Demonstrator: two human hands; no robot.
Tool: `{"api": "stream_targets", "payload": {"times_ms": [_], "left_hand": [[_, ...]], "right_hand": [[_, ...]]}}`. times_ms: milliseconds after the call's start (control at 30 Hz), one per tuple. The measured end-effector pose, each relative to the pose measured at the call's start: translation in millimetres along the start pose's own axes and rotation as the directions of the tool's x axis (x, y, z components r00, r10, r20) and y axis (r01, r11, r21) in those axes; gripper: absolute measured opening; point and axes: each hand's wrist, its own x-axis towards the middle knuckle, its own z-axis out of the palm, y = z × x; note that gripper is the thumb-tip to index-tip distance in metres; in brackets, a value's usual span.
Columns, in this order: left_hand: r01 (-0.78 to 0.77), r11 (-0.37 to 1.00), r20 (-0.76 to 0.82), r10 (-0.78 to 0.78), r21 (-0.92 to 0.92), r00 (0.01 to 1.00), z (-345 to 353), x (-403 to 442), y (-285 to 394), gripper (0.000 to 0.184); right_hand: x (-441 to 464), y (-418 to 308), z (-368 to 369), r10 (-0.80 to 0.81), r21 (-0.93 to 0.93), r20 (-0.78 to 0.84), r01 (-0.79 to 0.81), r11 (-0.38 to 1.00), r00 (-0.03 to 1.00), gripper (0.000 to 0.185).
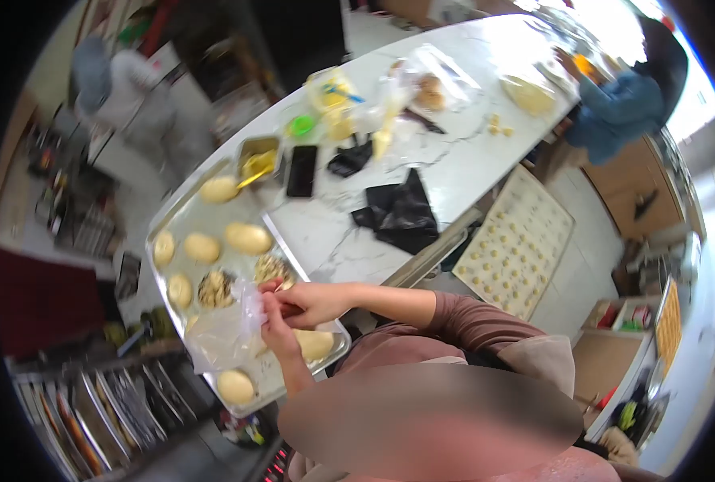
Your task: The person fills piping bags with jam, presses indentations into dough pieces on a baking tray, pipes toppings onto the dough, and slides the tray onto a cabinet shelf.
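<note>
A clear plastic bag [225,329] hangs over the metal baking tray [297,261], its gathered end between my two hands. My left hand [279,328] is closed on that end, fingers upward. My right hand [313,304] is closed beside it, touching the same end; its fingertips partly overlap the left hand. What the bag contains is hard to make out. Smooth pale dough pieces [247,238] sit on the tray around the bag. Two other pieces, one a chopped-nut-topped bun [216,289], lie just beyond my fingers. Bag and hands hide part of the tray.
On the marble table [325,249] are a phone [301,171], black plastic [401,213], a metal container [258,157] with yellow contents and a brush, and plastic bags [442,76]. A person [622,104] works at the far end. A sheet of small pieces [518,241] lies right.
</note>
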Motion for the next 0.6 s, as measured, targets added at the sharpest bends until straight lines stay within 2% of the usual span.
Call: {"api": "stream_targets", "payload": {"times_ms": [33, 100, 167, 200, 267, 300, 333, 367, 400, 433, 467, 533, 567, 600], "left_hand": [[0.003, 0.999, 0.07, -0.005, 0.033, 0.998, 16, 1, 1, 0.029], [-0.002, 0.995, 0.173, -0.016, 0.104, 0.985, 43, -3, 11, 0.028], [-0.09, 0.996, 0.315, 0.081, 0.014, 0.946, 59, -2, -5, 0.029], [-0.128, 0.991, 0.376, 0.132, -0.035, 0.917, 67, 0, -15, 0.03], [-0.045, 0.999, 0.37, 0.034, 0.02, 0.928, 74, -1, -37, 0.024], [-0.008, 0.999, 0.364, -0.008, 0.042, 0.931, 78, 0, -46, 0.024], [0.029, 0.998, 0.356, -0.05, 0.062, 0.933, 86, 3, -53, 0.027], [0.248, 0.966, 0.302, -0.215, -0.075, 0.929, 103, -8, -26, 0.03], [0.159, 0.962, 0.346, -0.075, -0.221, 0.935, 106, -8, -34, 0.03], [0.08, 0.983, 0.311, -0.025, -0.167, 0.95, 110, -9, -32, 0.03], [0.003, 0.994, 0.275, 0.027, -0.105, 0.961, 114, -9, -27, 0.03], [0.072, 0.968, 0.365, 0.021, -0.24, 0.931, 121, -11, -17, 0.03], [0.11, 0.946, 0.402, 0.022, -0.303, 0.916, 124, -12, -15, 0.03], [0.047, 0.968, 0.432, 0.067, -0.247, 0.899, 126, -10, -17, 0.03]], "right_hand": [[-16, -8, -4, -0.119, -0.067, -0.15, 0.11, 0.992, 0.981, 0.018], [-40, 1, -15, -0.093, 0.036, -0.241, 0.105, 0.994, 0.966, 0.022], [-57, 17, -20, -0.121, 0.09, -0.36, 0.163, 0.982, 0.925, 0.025], [-68, 15, -23, -0.09, 0.0, -0.369, 0.097, 0.995, 0.925, 0.024], [-89, 9, -33, -0.032, -0.182, -0.394, -0.044, 0.982, 0.918, 0.023], [-91, 12, -31, -0.16, -0.299, -0.487, 0.008, 0.954, 0.859, 0.022], [-96, 19, -34, -0.177, -0.344, -0.445, 0.015, 0.939, 0.878, 0.02], [-101, 26, -38, -0.19, -0.386, -0.404, 0.022, 0.922, 0.895, 0.019], [-106, 32, -40, -0.197, -0.421, -0.365, 0.028, 0.907, 0.91, 0.017], [-113, 27, -42, -0.171, -0.466, -0.348, -0.011, 0.885, 0.922, 0.017], [-121, 19, -47, -0.129, -0.415, -0.325, -0.018, 0.91, 0.937, 0.018], [-131, 14, -52, -0.242, -0.511, -0.306, 0.056, 0.858, 0.921, 0.017], [-134, 19, -51, -0.245, -0.482, -0.313, 0.069, 0.874, 0.918, 0.017], [-134, 24, -49, -0.249, -0.452, -0.316, 0.085, 0.888, 0.915, 0.017]]}}
